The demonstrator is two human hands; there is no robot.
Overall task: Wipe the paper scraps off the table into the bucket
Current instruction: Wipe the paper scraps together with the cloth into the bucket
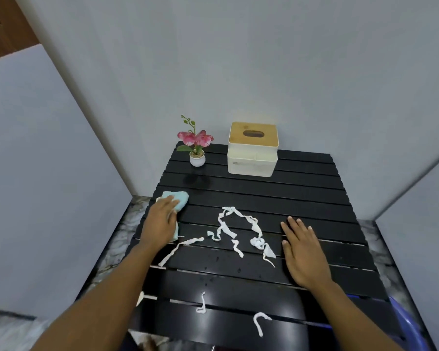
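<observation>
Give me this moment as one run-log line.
left hand: pressing blue cloth on table | right hand: flat, empty | paper scraps: between hands, unswept | bucket: near right edge

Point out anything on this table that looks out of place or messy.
White paper scraps lie strewn across the middle and near edge of the black slatted table, with small droplets among them. The flower pot and tissue box stand upright.

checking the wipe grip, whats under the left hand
A light blue cloth lies under the left hand, pressed on the black slatted table. Its middle is covered; only the far end and a near corner show.
</observation>
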